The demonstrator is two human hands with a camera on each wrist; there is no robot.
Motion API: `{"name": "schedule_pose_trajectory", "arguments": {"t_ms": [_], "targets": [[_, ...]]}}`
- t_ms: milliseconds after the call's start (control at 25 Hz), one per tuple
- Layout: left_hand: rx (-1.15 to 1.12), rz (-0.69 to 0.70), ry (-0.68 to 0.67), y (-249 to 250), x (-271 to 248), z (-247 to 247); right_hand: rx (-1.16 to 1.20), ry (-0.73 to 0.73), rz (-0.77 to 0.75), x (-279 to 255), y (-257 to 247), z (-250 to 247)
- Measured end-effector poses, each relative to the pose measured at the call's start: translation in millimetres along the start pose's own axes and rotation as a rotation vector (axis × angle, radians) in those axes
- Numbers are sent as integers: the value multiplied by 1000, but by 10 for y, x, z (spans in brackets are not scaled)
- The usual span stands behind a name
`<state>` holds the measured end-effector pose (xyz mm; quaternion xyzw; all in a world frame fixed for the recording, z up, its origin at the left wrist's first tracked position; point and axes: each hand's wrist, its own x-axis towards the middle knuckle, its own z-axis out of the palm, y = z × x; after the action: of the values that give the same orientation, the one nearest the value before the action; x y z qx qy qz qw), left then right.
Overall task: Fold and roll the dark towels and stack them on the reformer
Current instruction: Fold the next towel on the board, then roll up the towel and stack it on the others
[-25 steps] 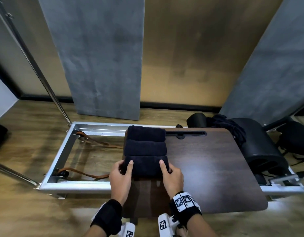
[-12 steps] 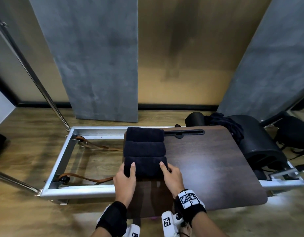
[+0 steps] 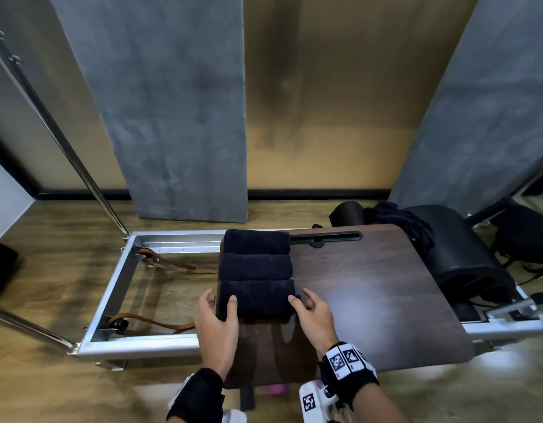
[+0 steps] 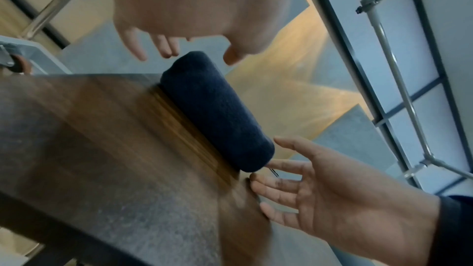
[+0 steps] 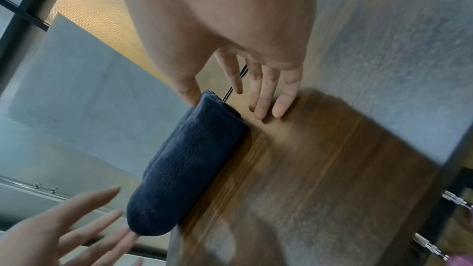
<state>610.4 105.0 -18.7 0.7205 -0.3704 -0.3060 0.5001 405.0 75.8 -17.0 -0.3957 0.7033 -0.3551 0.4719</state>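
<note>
Three rolled dark towels lie side by side along the left edge of the dark wood board (image 3: 370,285) on the reformer. The nearest roll (image 3: 256,297) (image 4: 217,108) (image 5: 189,163) has a hand at each end. My left hand (image 3: 219,300) (image 4: 179,52) hovers at its left end with fingers spread and relaxed. My right hand (image 3: 300,300) (image 5: 230,98) is at its right end, fingers straight, thumb against the roll's end and fingertips low over the board. Neither hand grips the towel. A heap of loose dark towels (image 3: 398,221) lies at the back right.
The silver reformer frame (image 3: 111,288) extends left of the board, with brown leather straps (image 3: 154,322) inside it. A black padded barrel (image 3: 465,257) stands to the right. Slanted metal poles (image 3: 65,141) rise at the left. Grey wall panels stand behind.
Both hands have let go of the nearest roll and drawn back a little, fingers spread. Earlier they cupped its ends with thumbs on top. The rolls stay put.
</note>
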Motion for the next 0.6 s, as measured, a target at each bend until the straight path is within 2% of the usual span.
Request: {"name": "schedule_pose_trajectory", "arguments": {"t_ms": [80, 120, 240, 360, 440, 600], "targets": [[-20, 157, 111, 84, -81, 19, -11, -3, -3, 3, 36, -81], [-32, 213, 95, 138, -129, 42, -15, -4, -5, 5, 42, -142], [6, 290, -159, 312, -247, 212, 17, 3, -4, 20, 41, -410], [118, 330, -404, 484, -354, 600, 33, -21, -7, 63, 58, -819], [166, 336, -513, 594, -493, 925, 29, -40, 5, 102, 111, -1145], [212, 373, -645, 821, -925, 1669, 56, -48, 24, 189, 318, -1931]]}}
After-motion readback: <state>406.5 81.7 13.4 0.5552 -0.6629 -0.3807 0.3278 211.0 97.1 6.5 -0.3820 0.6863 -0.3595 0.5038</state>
